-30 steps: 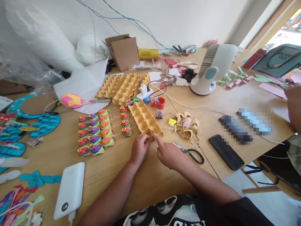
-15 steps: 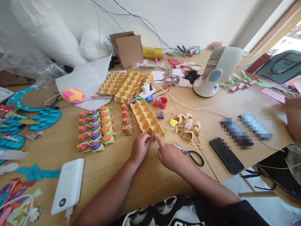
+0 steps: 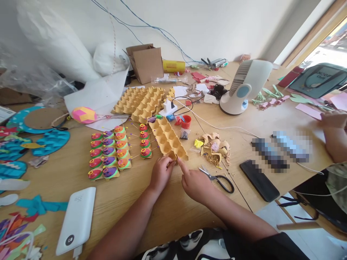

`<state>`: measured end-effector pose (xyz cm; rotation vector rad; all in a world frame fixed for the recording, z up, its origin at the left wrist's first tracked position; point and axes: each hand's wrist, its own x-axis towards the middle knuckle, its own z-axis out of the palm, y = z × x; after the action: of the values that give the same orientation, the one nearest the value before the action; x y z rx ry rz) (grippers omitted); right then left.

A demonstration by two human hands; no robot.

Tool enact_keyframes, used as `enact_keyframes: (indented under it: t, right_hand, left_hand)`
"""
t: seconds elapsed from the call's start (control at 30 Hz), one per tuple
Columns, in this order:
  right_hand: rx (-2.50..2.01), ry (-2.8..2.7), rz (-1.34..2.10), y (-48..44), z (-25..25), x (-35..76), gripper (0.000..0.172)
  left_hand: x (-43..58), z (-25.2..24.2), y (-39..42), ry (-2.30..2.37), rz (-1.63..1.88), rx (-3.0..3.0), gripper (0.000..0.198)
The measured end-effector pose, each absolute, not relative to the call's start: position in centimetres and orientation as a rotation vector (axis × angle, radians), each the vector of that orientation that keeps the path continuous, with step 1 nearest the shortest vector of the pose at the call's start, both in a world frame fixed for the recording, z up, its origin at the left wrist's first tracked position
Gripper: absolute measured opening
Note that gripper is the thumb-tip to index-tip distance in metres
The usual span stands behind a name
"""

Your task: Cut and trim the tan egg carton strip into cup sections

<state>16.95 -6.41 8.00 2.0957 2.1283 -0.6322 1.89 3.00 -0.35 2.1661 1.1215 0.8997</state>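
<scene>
A tan egg-carton strip (image 3: pixel 167 135) with two rows of cups lies in front of me. My left hand (image 3: pixel 160 172) pinches its near edge between thumb and fingers. The stretched index finger of my right hand (image 3: pixel 196 182) touches the same edge, close to a slit between two cups; its other fingers curl away from the carton. Black-handled scissors (image 3: pixel 221 180) lie just right of that hand. To the left stand rows of painted carton cups (image 3: pixel 110 159), red, purple and orange with green rims. Another short row of red painted cups (image 3: pixel 145 141) stands beside the strip.
Carton scraps (image 3: pixel 215 148) lie to the right, near a black phone (image 3: pixel 258 180). A white power bank (image 3: pixel 77 218) is at the front left. Behind are egg trays (image 3: pixel 143 101), a red cup (image 3: pixel 185 122) and a white fan (image 3: pixel 248 86). Another person's hand (image 3: pixel 334 122) is at the far right.
The view has shifted slightly. Both hands keep almost the same places at the near edge of the egg-carton strip.
</scene>
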Motion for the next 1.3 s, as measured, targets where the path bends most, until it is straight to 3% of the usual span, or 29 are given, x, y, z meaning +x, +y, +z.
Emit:
enact_keyframes:
  t: [1.3]
  right_hand:
    - [2.047,2.116,-0.597,-6.2,8.1,17.1,0.067]
  left_hand:
    - [1.9,0.0,3.0,1.131,0.885,2.140,0.019]
